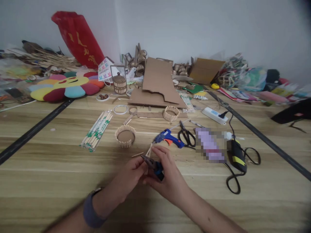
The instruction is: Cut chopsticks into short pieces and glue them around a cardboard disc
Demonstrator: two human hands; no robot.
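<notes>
Wooden counter: big and light brown, with lots of things on it.
Left hand: near the middle, pinching some thin sticks with its fingertips. A grey-blue band goes round the wrist.
Right hand: just right of the left one, curled around dark pliers with blue on the handles.
Pliers' tips: pointing far and left, close to the left fingers. I cannot tell if they bite a stick.
Held sticks: between the two hands, their tops by the right fingertips.
Short stick: lying flat, just past the left fingertips.
Near ring: little sticks standing in a circle around a brown floor.
Far ring: another stick circle, farther off and to the right.
Glue gun: blue with an orange trigger, just past the right hand.
Scissors: black, just right of the glue gun.
Stick packs: see-through with green print, left of the near ring.
Power strip: white, far right, with a black plug in it.
Cardboard: brown sheets, far middle.
Small basket: far left of the cardboard, with a lid and a tall handle.
Flower cushion: many colours, far left, below a red bag.
</notes>
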